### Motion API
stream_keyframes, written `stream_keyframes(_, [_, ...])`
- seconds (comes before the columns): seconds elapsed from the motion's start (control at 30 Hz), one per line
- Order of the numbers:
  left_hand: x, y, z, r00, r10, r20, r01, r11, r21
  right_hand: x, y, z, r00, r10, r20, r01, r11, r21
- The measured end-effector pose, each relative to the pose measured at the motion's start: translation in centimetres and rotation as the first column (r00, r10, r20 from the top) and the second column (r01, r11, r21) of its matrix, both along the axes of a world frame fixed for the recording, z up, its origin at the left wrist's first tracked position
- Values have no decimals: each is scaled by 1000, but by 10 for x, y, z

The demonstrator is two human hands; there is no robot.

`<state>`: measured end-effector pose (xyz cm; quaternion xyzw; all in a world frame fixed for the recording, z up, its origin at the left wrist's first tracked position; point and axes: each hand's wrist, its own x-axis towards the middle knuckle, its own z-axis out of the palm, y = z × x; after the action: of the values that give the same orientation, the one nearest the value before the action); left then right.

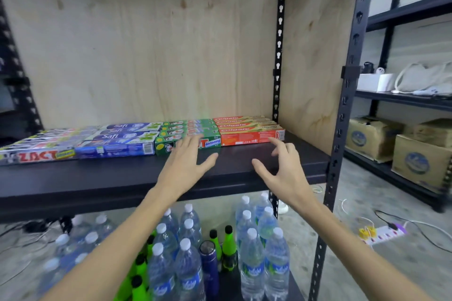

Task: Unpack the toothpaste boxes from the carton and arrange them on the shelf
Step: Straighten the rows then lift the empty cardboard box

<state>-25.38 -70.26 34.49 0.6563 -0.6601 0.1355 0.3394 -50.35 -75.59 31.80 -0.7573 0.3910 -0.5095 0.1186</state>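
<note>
Toothpaste boxes lie in rows on the dark shelf, against the plywood back. From left to right stand silver Zact boxes, blue Safi boxes, green whitening boxes and red Colgate boxes. My left hand is spread flat, its fingertips on the front green box. My right hand hovers just in front of the front Colgate box with fingers loosely bent, holding nothing. No carton is in view.
Below the shelf stand several water bottles, green bottles and a dark blue flask. A black upright post bounds the shelf's right side. Cardboard cartons sit on another rack at right. A power strip lies on the floor.
</note>
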Motion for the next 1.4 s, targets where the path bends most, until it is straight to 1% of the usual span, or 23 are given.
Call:
stream_keyframes(0.07, [-9,30,-21,999,32,-4,-32,994,-103,9,28,-16,996,30,79,-31,1000,6])
stream_keyframes(0.13, [-15,59,-47,997,18,-70,-32,981,-190,19,56,-41,990,55,126,-57,998,15])
stream_keyframes(0.23, [-20,97,-87,984,-63,-168,24,973,-229,36,96,-94,984,87,156,-99,992,76])
stream_keyframes(0.3, [-20,117,-110,949,-135,-285,72,973,-221,45,113,-127,977,98,189,-125,983,135])
stream_keyframes(0.37, [-13,133,-141,903,-122,-412,60,985,-161,51,122,-161,980,94,174,-128,972,195])
stream_keyframes(0.43, [4,145,-178,862,-40,-505,15,999,-52,54,129,-195,984,84,156,-123,957,264])
stream_keyframes(0.53, [30,166,-236,827,60,-559,-23,997,73,55,140,-248,991,78,113,-115,923,368])
stream_keyframes(0.6, [45,186,-274,790,133,-598,-20,981,192,52,149,-284,995,82,61,-100,887,451])
stream_keyframes(0.7, [69,220,-329,762,257,-594,-60,942,330,42,167,-334,995,83,-56,-39,837,546])
stream_keyframes(0.8, [91,252,-368,786,373,-493,-204,909,362,29,182,-379,977,101,-190,34,801,598])
stream_keyframes(0.87, [103,272,-388,744,462,-483,-287,874,393,19,184,-399,966,110,-234,63,777,626])
stream_keyframes(0.9, [111,282,-399,717,498,-488,-298,851,432,17,185,-403,967,104,-234,75,757,649])
stream_keyframes(0.97, [127,299,-418,678,542,-498,-256,808,531,10,186,-408,985,54,-163,84,672,736])
stream_keyframes(1.0, [133,307,-425,635,553,-540,-201,793,575,5,186,-411,989,41,-145,86,636,767])
stream_keyframes(1.07, [140,317,-434,530,564,-633,-81,777,624,0,189,-415,984,62,-164,97,585,805])
stream_keyframes(1.1, [140,318,-436,505,559,-658,-41,777,629,0,190,-417,979,86,-187,107,564,819])
stream_keyframes(1.17, [140,320,-444,497,527,-690,-8,797,603,3,193,-419,954,159,-254,122,566,816])
stream_keyframes(1.2, [140,320,-449,496,510,-703,-2,810,587,7,194,-419,938,197,-286,119,590,799])
stream_keyframes(1.3, [146,322,-457,460,501,-733,49,810,585,11,193,-417,910,264,-320,97,613,784])
stream_keyframes(1.37, [146,327,-458,474,490,-731,80,803,590,10,193,-417,888,279,-367,130,612,780])
stream_keyframes(1.4, [146,330,-458,485,484,-728,84,803,590,10,194,-417,884,292,-364,114,620,776])
